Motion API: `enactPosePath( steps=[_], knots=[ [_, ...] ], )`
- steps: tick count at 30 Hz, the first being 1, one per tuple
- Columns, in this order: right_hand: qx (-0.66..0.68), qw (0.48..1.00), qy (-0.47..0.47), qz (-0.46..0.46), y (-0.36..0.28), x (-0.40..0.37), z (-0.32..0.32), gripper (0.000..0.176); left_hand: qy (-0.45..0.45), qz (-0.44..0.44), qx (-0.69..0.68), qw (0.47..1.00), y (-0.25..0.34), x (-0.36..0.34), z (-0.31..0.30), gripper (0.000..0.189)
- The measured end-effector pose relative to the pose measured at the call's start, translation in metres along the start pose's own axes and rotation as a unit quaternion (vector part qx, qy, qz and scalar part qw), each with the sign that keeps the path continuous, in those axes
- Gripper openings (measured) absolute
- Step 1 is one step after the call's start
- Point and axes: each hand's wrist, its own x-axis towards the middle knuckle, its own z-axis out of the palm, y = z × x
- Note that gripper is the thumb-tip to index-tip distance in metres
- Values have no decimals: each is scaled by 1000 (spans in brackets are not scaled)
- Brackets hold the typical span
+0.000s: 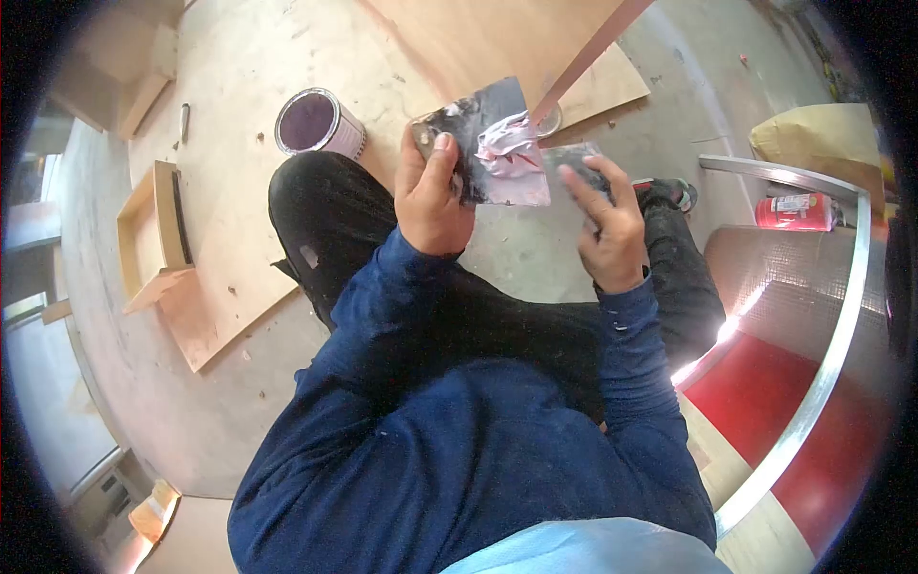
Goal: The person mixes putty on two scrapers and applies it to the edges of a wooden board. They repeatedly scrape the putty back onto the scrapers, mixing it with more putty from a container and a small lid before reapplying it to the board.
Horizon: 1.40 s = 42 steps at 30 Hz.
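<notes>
My left hand [435,198] grips a flat dark plate [497,100] by its left side, thumb on top. A mound of pinkish-white paste [509,148] with red streaks lies on the plate's right part. Just right of it, my right hand [609,218] is closed on a thin grey spreader [571,158], its fingers laid along the blade. The spreader's left edge is close to the plate; whether they touch is unclear. An open can [308,121] with a dark purplish inside stands beyond my left knee.
A small wooden tray-like box [143,230] lies on a plywood sheet [215,316] at the left. A large wooden panel [478,38] is ahead. At the right are a curved metal frame [856,287], a red can [796,212] and a red sheet [765,383].
</notes>
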Motion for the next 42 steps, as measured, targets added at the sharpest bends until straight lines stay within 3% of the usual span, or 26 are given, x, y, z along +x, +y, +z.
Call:
enactPosePath(
  steps=[1, 4, 5, 6, 8, 10, 13, 15, 16, 17, 18, 19, 20, 21, 22, 23, 24, 25, 26, 32, 34, 35, 36, 38, 40, 42],
  knots=[
    [0, 1000, 5, -3, 2, 2, -4, 70, 9, 41, 52, 998, 2, 1, 0, 22],
    [-119, 962, 88, 228, 3, 4, -15, 31, 83, 95, 144, 982, -4, -5, -4, 21],
    [-118, 962, 89, 230, -3, 1, -12, 31, 112, 99, 214, 965, -5, -7, -5, 21],
    [66, 962, 125, 233, -14, -2, -5, 27, 140, 106, 282, 943, -7, -6, -5, 21],
    [420, 862, 184, 217, -34, -7, 12, 24, 138, 161, 262, 942, -22, -5, -3, 21],
    [423, 853, 187, 241, -35, -9, 31, 25, 136, 216, 241, 936, -25, -8, 5, 20],
    [412, 855, 189, 250, -21, -9, 48, 23, 95, 143, 230, 958, -23, -18, 8, 21],
    [131, 955, 214, 158, 2, -11, 54, 23, 54, 186, 298, 935, -24, -20, 3, 21],
    [-17, 970, 220, 105, 9, -12, 55, 22, 10, 228, 363, 903, -23, -20, 0, 21],
    [-17, 969, 223, 104, -11, -3, 46, 22, 0, 191, 416, 889, -19, -26, -4, 21],
    [205, 939, 237, 146, -50, 11, 29, 23, -3, 191, 415, 890, -13, -29, -4, 21],
    [415, 859, 239, 178, -71, 18, 19, 24, -50, 168, 445, 878, -7, -31, -3, 22],
    [413, 861, 241, 176, -66, 20, 15, 24, -95, 145, 473, 864, -5, -31, -2, 22],
    [358, 882, 276, 132, -55, 25, 7, 26, -46, 137, 364, 920, -18, -25, 2, 23],
    [303, 897, 310, 87, -46, 26, 2, 28, -45, 139, 362, 921, -21, -19, -1, 23],
    [302, 898, 308, 85, -40, 24, -1, 28, 4, 42, 183, 982, -12, -11, 9, 22],
    [148, 956, 248, -60, -32, 22, -3, 28, 53, -55, -6, 997, -6, -7, 14, 22],
    [-14, 963, 176, -202, -25, 20, -4, 31, 37, -91, 18, 995, 0, -6, 9, 21],
    [-174, 921, 94, -335, -21, 18, -2, 36, 40, -88, 16, 995, 0, -7, 9, 21],
    [-126, 972, 10, -200, -8, -3, 13, 63, 39, -64, -4, 997, -2, -8, 4, 22],
    [-368, 914, -77, -150, -9, -1, -7, 62, 35, -9, -14, 999, -2, -6, 8, 23],
    [-299, 947, -39, -107, -9, -3, -10, 62, 34, -10, -14, 999, -4, -4, 8, 23],
    [-300, 947, -39, -108, -17, 2, -15, 62, 50, 28, 34, 998, -8, -1, 7, 22],
    [-352, 910, 1, -221, -39, 6, -26, 62, 68, 52, 84, 993, -14, -7, 3, 22],
    [-282, 946, 18, -157, -46, 6, -21, 61, 46, 94, 226, 968, -16, -8, -1, 21],
    [-440, 865, -88, -222, -62, 13, -20, 56, 47, 98, 234, 966, -18, -10, 1, 20]
  ],
)
